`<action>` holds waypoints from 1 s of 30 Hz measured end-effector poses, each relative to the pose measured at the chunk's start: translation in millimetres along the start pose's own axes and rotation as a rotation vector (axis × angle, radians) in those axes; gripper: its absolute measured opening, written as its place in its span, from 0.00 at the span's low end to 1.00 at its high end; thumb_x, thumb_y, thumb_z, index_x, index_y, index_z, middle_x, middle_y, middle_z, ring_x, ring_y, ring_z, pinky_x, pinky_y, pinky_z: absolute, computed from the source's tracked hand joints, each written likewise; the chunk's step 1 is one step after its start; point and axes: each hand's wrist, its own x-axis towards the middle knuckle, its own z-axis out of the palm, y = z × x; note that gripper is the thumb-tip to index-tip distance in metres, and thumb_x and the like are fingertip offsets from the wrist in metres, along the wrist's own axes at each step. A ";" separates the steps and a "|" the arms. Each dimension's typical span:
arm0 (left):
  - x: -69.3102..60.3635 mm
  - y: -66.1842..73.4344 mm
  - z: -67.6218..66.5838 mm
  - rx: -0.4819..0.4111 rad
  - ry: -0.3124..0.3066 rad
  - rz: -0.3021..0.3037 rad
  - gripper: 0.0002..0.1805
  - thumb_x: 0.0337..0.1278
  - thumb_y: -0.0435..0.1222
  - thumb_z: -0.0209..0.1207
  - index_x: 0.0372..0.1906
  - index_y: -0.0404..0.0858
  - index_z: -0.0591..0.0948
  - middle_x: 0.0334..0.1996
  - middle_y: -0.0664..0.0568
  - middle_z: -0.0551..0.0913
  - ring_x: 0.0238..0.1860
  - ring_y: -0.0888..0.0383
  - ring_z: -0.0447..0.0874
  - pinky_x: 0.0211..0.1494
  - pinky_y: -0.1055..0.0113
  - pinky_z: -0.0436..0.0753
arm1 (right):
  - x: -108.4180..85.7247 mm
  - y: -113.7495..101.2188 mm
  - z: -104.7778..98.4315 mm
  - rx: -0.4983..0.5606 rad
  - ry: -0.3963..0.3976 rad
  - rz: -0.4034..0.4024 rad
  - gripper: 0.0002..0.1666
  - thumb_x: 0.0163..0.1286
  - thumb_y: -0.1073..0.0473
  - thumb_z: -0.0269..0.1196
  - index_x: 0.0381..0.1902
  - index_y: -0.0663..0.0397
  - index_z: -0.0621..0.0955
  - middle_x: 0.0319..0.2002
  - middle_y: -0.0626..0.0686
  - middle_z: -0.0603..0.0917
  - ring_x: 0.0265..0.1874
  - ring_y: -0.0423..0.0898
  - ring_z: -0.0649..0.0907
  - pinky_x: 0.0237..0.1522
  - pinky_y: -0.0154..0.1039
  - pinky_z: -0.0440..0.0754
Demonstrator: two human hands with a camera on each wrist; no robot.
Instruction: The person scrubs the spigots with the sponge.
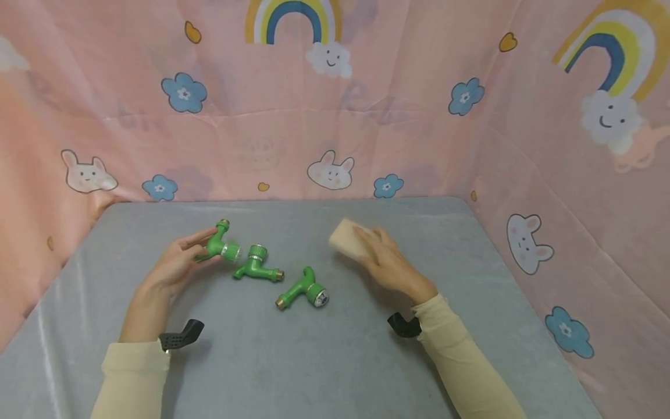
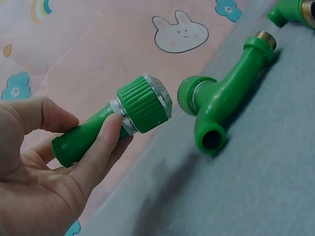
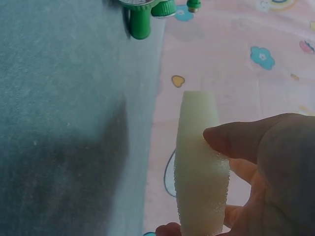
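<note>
My left hand [image 1: 174, 263] grips a green plastic tap [image 1: 216, 247] above the left part of the table. In the left wrist view the thumb and fingers pinch this tap's body [image 2: 88, 133], its ribbed knob turned away from the palm. My right hand [image 1: 391, 263] holds a cream sponge block [image 1: 345, 237] over the table at centre right. From the right wrist view, thumb and fingers press the sponge [image 3: 199, 167] from both sides. Between the hands lie a second green tap [image 1: 255, 266], close to the held one, and a third green tap [image 1: 302, 290] nearer the front.
The grey cloth-covered table [image 1: 314, 366] ends at the back against a pink printed curtain [image 1: 282, 134], which also runs along both sides. Black wrist mounts [image 1: 182, 335] sit on both forearms.
</note>
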 end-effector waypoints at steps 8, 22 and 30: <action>0.4 -1.2 -14.3 -0.067 0.031 -0.022 0.36 0.67 0.21 0.40 0.80 0.33 0.52 0.82 0.38 0.39 0.79 0.46 0.51 0.62 0.71 0.83 | 1.4 4.9 1.7 -0.020 -0.025 0.029 0.36 0.77 0.60 0.57 0.79 0.53 0.61 0.72 0.73 0.62 0.69 0.73 0.66 0.67 0.73 0.67; -0.4 -21.1 -25.0 -0.018 0.058 -0.071 0.36 0.66 0.21 0.37 0.79 0.31 0.50 0.82 0.37 0.35 0.82 0.39 0.37 0.59 0.73 0.83 | -2.4 11.8 15.9 -0.094 -0.096 0.052 0.35 0.76 0.60 0.57 0.77 0.56 0.63 0.65 0.73 0.70 0.63 0.68 0.72 0.64 0.66 0.73; -3.6 -22.2 -26.7 0.218 0.102 -0.074 0.35 0.67 0.24 0.41 0.79 0.32 0.53 0.80 0.31 0.48 0.78 0.38 0.53 0.52 0.77 0.84 | 0.6 10.9 16.4 -0.122 -0.174 0.104 0.34 0.77 0.58 0.56 0.78 0.53 0.63 0.70 0.70 0.68 0.65 0.68 0.72 0.63 0.66 0.73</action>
